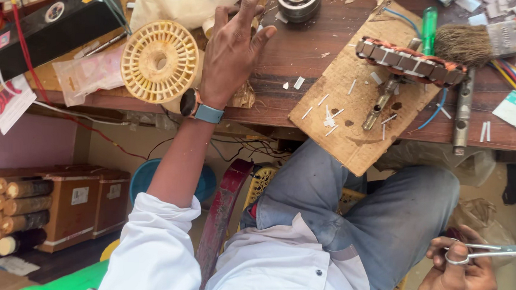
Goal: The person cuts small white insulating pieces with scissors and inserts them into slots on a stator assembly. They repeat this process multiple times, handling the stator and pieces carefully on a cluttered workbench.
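Left hand (233,49) open, fingers spread, upper centre on tabletop (309,59), beside yellow spool (159,61). Right hand (457,279) lower right, gripping scissors (493,252).

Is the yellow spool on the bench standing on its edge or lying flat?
Tipped, leaning: the yellow spool shows its round slotted flange face-on beside the left hand.

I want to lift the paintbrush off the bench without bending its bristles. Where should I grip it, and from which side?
Grip the paintbrush by its metal ferrule or red handle, coming from the right end. It lies flat, bristles pointing left toward the wound stator, so the handle end is probably the freer one, though it runs out of the picture.
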Tool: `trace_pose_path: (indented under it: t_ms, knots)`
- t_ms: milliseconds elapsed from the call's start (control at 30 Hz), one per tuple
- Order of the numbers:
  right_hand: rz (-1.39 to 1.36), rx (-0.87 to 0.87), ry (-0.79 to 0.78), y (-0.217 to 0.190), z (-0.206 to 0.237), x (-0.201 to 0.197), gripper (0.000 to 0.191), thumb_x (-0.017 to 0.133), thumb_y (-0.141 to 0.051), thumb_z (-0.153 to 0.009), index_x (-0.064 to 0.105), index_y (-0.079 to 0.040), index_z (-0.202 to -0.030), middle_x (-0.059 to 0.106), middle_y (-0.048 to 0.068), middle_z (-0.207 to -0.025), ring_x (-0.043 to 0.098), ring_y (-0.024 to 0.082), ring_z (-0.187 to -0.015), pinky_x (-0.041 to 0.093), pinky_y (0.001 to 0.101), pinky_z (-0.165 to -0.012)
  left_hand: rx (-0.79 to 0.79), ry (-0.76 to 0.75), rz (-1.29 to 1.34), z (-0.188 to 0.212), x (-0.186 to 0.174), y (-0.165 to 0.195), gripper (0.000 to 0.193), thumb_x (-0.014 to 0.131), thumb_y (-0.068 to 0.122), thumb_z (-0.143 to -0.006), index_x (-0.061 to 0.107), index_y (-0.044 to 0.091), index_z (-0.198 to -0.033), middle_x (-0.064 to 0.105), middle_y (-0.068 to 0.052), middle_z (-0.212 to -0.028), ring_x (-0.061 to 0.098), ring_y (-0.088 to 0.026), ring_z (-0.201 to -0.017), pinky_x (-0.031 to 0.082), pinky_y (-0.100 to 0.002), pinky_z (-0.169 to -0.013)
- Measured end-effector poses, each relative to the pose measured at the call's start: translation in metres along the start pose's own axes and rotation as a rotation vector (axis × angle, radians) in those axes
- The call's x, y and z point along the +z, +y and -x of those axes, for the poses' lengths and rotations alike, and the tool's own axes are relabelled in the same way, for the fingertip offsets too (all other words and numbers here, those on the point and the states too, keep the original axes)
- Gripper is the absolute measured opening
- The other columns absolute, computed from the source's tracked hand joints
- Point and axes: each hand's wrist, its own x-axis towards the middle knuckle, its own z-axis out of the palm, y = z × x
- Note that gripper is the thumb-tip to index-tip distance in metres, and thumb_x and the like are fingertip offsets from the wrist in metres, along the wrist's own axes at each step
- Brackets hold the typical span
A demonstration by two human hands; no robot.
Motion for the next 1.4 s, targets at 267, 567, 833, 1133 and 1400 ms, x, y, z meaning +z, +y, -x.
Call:
trace_pose_path:
  t_ms: [267, 567, 833, 1133, 1400]
  knots:
    - [0.06, -0.032, -0.003, 0.008, -0.007, -0.012, 0.048, 0.08, -0.025, -0.106, 0.055, 0.013, -0.123, 0.067, 0.019, -0.085, 0.057, 0.014, -0.067, 0.047, 0.0239, -0.065, -0.121, -0.277, -0.233, 0.015, -0.008, 0.009, 0.081, 0.06, -0.018, -0.081, 0.05, 0.016, -0.153, 0.074, -0.013, -0.116, 0.06, -0.031, -0.106, 0.059, -0.042, -0.084]
    - [0.046, 0.02, -0.024, 0.007, -0.012, 0.003, 0.052, 0.081, -0.026, -0.103, 0.055, 0.014, -0.123, 0.067, 0.02, -0.085, 0.057, 0.014, -0.065, 0.049, 0.0248, -0.066, -0.138, -0.005, 0.068, -0.001, 0.007, 0.012, 0.079, 0.063, -0.002, -0.093, 0.029, 0.019, -0.161, 0.075, -0.008, -0.127, 0.059, -0.026, -0.115, 0.053, -0.04, -0.101]
    - [0.03, -0.054, 0.034, 0.01, -0.017, 0.0, 0.046, 0.081, -0.02, -0.104, 0.055, 0.014, -0.12, 0.067, 0.02, -0.084, 0.056, 0.014, -0.062, 0.047, 0.0235, -0.063, -0.21, -0.256, -0.076, -0.001, 0.013, 0.024, 0.089, 0.051, 0.068, -0.1, 0.006, 0.025, -0.163, 0.076, -0.004, -0.123, 0.051, -0.031, -0.123, 0.04, -0.051, -0.105]
    - [0.027, -0.035, 0.022, 0.016, -0.012, -0.007, 0.049, 0.08, -0.025, -0.105, 0.055, 0.014, -0.12, 0.067, 0.02, -0.086, 0.057, 0.013, -0.066, 0.05, 0.0238, -0.066, -0.24, -0.429, 0.035, 0.025, -0.039, 0.063, 0.057, 0.052, 0.054, -0.102, 0.05, 0.016, -0.145, 0.078, -0.003, -0.11, 0.052, -0.03, -0.113, 0.042, -0.048, -0.098]
    - [0.097, -0.068, 0.002, 0.009, -0.013, -0.015, 0.052, 0.081, -0.028, -0.103, 0.056, 0.013, -0.122, 0.066, 0.018, -0.086, 0.058, 0.013, -0.065, 0.046, 0.0214, -0.062, -0.126, -0.273, 0.182, 0.053, -0.068, 0.083, 0.066, 0.068, 0.052, -0.092, 0.055, 0.008, -0.139, 0.071, -0.01, -0.122, 0.055, -0.033, -0.108, 0.046, -0.048, -0.098]
